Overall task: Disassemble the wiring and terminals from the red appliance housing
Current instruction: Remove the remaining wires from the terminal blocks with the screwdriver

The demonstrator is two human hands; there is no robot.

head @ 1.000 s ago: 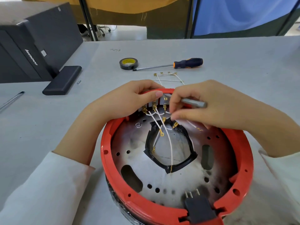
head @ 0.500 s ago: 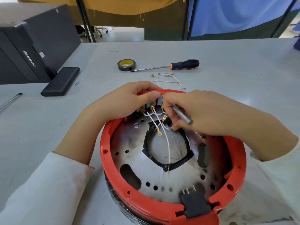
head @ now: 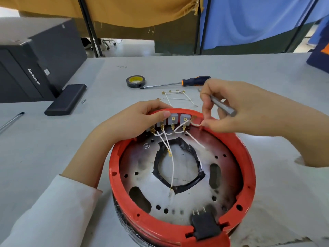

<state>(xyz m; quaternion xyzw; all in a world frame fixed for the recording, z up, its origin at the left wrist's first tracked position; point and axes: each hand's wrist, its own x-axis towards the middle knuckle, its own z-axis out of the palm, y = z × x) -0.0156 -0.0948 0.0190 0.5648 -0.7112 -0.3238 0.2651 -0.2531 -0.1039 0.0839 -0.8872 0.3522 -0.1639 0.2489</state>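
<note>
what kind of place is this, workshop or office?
Probably a workshop or lab bench, not a plain office. On the grey table lie a screwdriver, a roll of black tape and loose wires beside the opened red housing. A black computer case stands at the left, cloth partitions behind.

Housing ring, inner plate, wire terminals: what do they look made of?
Housing ring: looks like moulded red plastic, semi-gloss, with moulded tabs and screw bosses.
Inner plate: apparently sheet metal, dull silver, punched holes and slots, dark scorch-like staining.
Wire terminals: brass-coloured metal crimps, shiny; brass or plating, cannot tell. Their white leads look matte, possibly fibre-sleeved.
</note>
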